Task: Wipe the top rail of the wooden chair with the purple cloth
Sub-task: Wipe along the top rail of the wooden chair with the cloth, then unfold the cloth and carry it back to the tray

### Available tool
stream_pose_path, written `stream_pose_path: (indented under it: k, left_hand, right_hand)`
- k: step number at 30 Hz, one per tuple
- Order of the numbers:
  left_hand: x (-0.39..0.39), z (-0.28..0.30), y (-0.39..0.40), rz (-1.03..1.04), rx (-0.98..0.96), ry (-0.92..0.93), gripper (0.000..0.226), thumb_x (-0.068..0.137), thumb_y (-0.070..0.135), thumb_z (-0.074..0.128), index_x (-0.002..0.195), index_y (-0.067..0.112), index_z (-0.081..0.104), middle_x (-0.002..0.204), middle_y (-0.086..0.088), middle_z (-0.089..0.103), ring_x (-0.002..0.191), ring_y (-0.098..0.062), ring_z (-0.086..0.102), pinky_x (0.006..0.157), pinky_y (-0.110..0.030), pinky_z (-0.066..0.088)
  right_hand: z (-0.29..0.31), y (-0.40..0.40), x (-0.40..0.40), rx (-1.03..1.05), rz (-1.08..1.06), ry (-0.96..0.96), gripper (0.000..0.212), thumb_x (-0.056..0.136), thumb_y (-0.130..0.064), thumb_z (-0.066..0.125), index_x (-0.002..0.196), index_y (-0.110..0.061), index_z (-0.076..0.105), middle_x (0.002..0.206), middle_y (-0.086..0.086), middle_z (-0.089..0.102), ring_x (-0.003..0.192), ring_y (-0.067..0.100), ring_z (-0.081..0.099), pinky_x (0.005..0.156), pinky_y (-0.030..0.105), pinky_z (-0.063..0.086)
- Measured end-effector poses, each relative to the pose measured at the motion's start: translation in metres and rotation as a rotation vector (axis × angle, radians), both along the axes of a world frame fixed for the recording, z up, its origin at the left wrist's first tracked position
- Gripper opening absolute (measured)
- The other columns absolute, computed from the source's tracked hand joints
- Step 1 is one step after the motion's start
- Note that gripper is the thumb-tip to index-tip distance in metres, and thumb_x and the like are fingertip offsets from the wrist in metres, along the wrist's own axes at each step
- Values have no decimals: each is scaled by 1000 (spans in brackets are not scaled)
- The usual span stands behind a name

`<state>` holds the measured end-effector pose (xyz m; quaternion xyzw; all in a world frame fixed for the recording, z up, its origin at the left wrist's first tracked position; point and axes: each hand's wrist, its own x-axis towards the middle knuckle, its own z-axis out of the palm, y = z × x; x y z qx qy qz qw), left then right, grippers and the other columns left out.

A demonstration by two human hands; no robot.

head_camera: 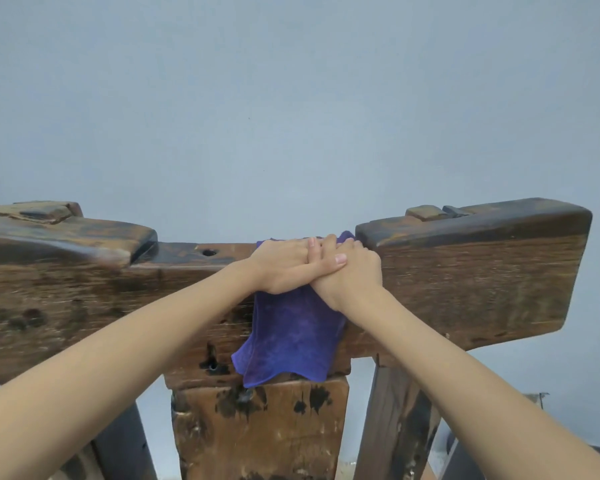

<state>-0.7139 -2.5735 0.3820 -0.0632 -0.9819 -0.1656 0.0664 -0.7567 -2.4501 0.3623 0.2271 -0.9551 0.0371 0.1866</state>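
The wooden chair's top rail is a thick, dark, worn beam across the view, with raised blocks at both ends and a lower middle section. The purple cloth is draped over that lower section, just left of the right raised block, and hangs down the near face. My left hand lies on the cloth on top of the rail, its thumb reaching over my right hand. My right hand presses the cloth against the rail beside the right block. The cloth under both hands is hidden.
A plain grey-blue wall stands right behind the chair. Below the rail are the wide central back slat and a dark slanted post on the right. A small hole shows in the rail left of the hands.
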Motion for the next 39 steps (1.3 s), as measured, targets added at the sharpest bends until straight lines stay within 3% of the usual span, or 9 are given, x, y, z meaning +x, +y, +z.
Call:
stream_pose_path:
  k: [5, 9, 12, 16, 20, 22, 29, 33, 39]
  left_hand:
    - [17, 7, -25, -39, 261, -75, 72, 100, 66, 6, 144, 37, 54, 152, 23, 44, 143, 2, 31, 122, -34, 13]
    - [23, 7, -38, 15, 73, -87, 58, 105, 57, 18, 144, 33, 54, 155, 2, 43, 150, -18, 15, 117, -28, 9]
    - [29, 3, -43, 91, 38, -6, 54, 104, 51, 35, 148, 22, 47, 151, -3, 48, 148, -28, 24, 116, -34, 20]
    - [32, 16, -54, 277, 67, 9, 41, 100, 48, 52, 101, 7, 51, 106, -10, 65, 106, -34, 57, 90, -44, 44]
    - [31, 34, -49, 351, 255, -36, 69, 85, 29, 77, 137, -1, 42, 112, -6, 72, 111, -28, 63, 101, -46, 47]
    - [30, 39, -43, 377, 356, -70, 82, 78, 18, 83, 142, -3, 36, 113, -14, 70, 111, -32, 65, 100, -50, 50]
    - [58, 18, -23, 305, 740, 27, 74, 77, -1, 77, 144, 6, 46, 112, -10, 68, 101, -22, 68, 88, -33, 55]
    - [93, 6, -16, 116, 880, 121, 61, 88, -8, 64, 143, 10, 49, 108, -5, 68, 95, -13, 67, 89, -30, 55]
    - [134, -7, -23, -5, 975, 208, 53, 90, -6, 63, 138, 14, 53, 105, -5, 71, 93, -15, 69, 91, -33, 55]
  right_hand:
    - [-14, 7, 30, 90, -3, 90, 73, 107, -51, 24, 164, -6, 17, 148, 36, 47, 139, 44, 47, 110, 47, 37]
    - [-25, 8, 44, 99, 27, 75, 76, 107, -51, 30, 167, -11, 3, 161, 39, 27, 152, 46, 30, 121, 48, 26]
    - [-24, 11, 48, 68, 54, 57, 72, 107, -50, 29, 166, -12, 13, 163, 38, 25, 154, 46, 27, 123, 47, 24]
    - [-22, 17, 50, -22, 75, 53, 67, 105, -48, 33, 160, -9, 33, 158, 33, 37, 147, 43, 34, 123, 49, 20]
    - [-15, 9, 53, -215, 102, 43, 48, 102, -45, 41, 126, -7, 59, 133, 17, 50, 122, 35, 44, 100, 43, 39]
    - [-16, 0, 57, -301, 206, -32, 48, 102, -42, 46, 135, -8, 56, 133, 14, 45, 124, 34, 45, 99, 41, 42]
    - [-16, -12, 75, -1002, 480, -495, 36, 92, -22, 63, 124, -37, 58, 126, -7, 57, 99, -1, 66, 85, 10, 46]
    - [-15, -10, 89, -1432, 675, -924, 38, 83, -11, 59, 115, -19, 77, 114, 0, 80, 111, 16, 74, 96, 31, 57]
    - [-19, 0, 123, -1399, 571, -750, 20, 96, -13, 72, 110, -27, 73, 97, -9, 82, 94, 6, 77, 74, 18, 58]
